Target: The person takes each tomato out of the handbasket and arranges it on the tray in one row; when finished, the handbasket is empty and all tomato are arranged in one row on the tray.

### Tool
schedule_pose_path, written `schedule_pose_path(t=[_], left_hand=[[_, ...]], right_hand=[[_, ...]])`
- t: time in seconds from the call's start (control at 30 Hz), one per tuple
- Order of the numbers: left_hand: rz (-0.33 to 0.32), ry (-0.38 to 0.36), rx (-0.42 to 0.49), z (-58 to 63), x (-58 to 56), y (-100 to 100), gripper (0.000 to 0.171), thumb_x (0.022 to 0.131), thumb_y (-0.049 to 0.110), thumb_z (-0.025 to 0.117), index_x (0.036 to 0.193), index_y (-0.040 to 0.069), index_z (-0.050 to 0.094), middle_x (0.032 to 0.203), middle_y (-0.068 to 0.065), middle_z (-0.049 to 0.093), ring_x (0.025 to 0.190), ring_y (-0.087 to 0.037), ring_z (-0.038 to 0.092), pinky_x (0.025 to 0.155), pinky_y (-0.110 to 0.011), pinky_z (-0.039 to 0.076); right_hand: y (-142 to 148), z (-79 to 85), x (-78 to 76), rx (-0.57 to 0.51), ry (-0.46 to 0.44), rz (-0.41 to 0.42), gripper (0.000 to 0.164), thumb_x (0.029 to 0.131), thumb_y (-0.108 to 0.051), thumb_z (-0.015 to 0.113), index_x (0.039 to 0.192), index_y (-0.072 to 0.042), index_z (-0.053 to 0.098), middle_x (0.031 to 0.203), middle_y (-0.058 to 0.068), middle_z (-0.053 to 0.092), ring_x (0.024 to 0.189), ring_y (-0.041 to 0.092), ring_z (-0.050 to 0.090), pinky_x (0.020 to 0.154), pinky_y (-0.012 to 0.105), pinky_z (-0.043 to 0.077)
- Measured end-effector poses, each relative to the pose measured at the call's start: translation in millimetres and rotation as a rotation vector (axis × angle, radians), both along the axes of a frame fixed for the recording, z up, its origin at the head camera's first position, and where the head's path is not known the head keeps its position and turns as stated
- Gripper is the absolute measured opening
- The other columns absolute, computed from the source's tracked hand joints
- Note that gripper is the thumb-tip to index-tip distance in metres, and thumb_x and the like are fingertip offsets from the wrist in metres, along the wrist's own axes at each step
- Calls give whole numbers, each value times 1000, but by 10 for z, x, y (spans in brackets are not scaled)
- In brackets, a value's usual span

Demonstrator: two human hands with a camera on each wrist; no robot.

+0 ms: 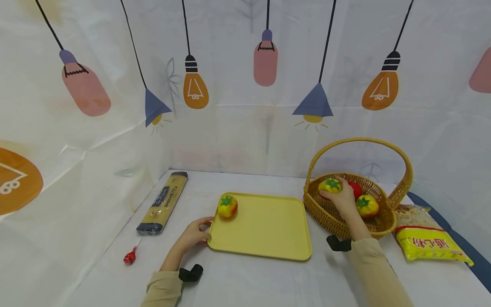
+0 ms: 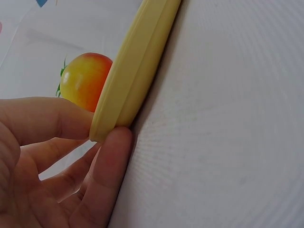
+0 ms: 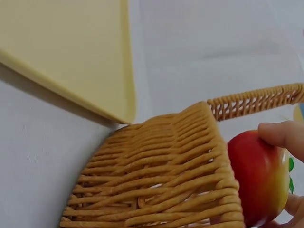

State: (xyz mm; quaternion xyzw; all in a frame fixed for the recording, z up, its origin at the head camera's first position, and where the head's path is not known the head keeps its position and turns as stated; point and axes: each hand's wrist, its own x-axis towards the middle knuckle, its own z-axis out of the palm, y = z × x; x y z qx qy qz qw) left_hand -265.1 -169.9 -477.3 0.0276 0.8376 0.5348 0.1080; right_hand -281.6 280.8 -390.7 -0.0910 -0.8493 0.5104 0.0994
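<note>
My right hand (image 1: 342, 199) grips a yellow-and-red tomato (image 1: 330, 185) with a green leafy top, inside the left part of the wicker basket (image 1: 324, 216). From the right wrist view, the thumb lies on one side of this tomato (image 3: 256, 175) and fingers on the other, just past the basket rim. At the left edge of the yellow tray (image 1: 264, 226), my left hand (image 1: 194, 233) holds the rim between thumb and finger. Another yellow-and-red tomato (image 1: 228, 207) sits in the tray's upper left corner, near that hand.
Also in the basket are a red fruit (image 1: 355, 190) and one more yellow-red tomato (image 1: 367, 206); its tall handle (image 1: 358, 140) arches above. A yellow bag (image 1: 429, 241) lies to its right. Left of the tray lie a spaghetti packet (image 1: 164, 204) and a red lollipop (image 1: 130, 257).
</note>
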Motion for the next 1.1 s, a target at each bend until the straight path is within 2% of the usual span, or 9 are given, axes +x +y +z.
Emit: schedule_pose_path(t=[0.37,0.67,0.77,0.93,1.0,1.1], left_hand=[[0,1,-1,6,-7,11,65,65,-3,65,128,5,54,118,-14,54,73,-19,54,58,-32,55],[-30,13,16,23,26,-1,65,65,-4,62,130,2,51,121,-18,51,73,-19,53,57,-33,55],[-30,18,16,65,56,10,65,66,-5,61,130,1,50,122,-18,51,73,-18,52,58,-33,55],[-30,23,13,221,152,62,63,68,-7,59,130,-4,48,121,-22,50,75,-20,52,60,-35,55],[-25,24,8,249,168,72,63,68,-7,58,129,-4,48,121,-22,50,75,-20,53,61,-36,55],[-22,21,11,177,116,41,63,67,-6,60,129,-1,50,121,-19,51,75,-19,53,59,-34,55]], right_hand=[[-92,75,118,28,-10,31,87,81,-23,69,147,-7,15,141,30,18,122,43,29,100,57,32],[-221,150,229,33,15,97,88,81,-26,69,147,-7,15,142,27,18,120,41,30,95,53,35],[-269,163,244,19,30,117,86,81,-24,69,147,-7,16,142,26,20,120,40,31,95,51,36],[-348,162,252,-6,71,147,83,81,-19,69,146,-5,20,141,25,22,120,38,32,95,49,36],[-382,161,252,-14,77,158,83,81,-18,69,146,-5,20,142,25,21,120,37,31,96,48,35],[-438,167,248,-26,81,176,84,80,-17,69,146,-4,18,142,25,21,121,37,31,97,49,35]])
